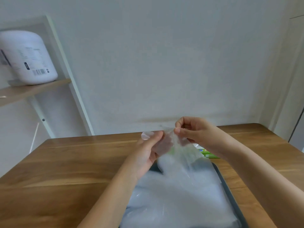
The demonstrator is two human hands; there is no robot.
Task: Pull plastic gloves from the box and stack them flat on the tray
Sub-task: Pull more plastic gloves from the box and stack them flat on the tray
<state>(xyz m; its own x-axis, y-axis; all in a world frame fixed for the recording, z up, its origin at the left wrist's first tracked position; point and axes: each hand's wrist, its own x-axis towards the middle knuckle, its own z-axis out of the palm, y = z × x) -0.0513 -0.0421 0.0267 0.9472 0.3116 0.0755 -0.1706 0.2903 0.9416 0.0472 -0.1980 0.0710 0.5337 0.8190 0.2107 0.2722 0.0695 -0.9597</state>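
A clear plastic glove [180,151] hangs in the air above the far end of the dark tray [227,188]. My left hand [148,150] pinches its upper left edge and my right hand [192,130] pinches its upper right edge, with the film stretched between them. A stack of translucent gloves [177,199] lies flat on the tray and covers most of it. The green and white glove box [208,153] lies on the table just beyond the tray, mostly hidden behind my right forearm and the held glove.
The wooden table [74,163] runs to a white wall at the back. At the upper left a wooden shelf [32,89] on a white frame carries a white jug [28,58]. A thin white stick [33,139] leans below that shelf.
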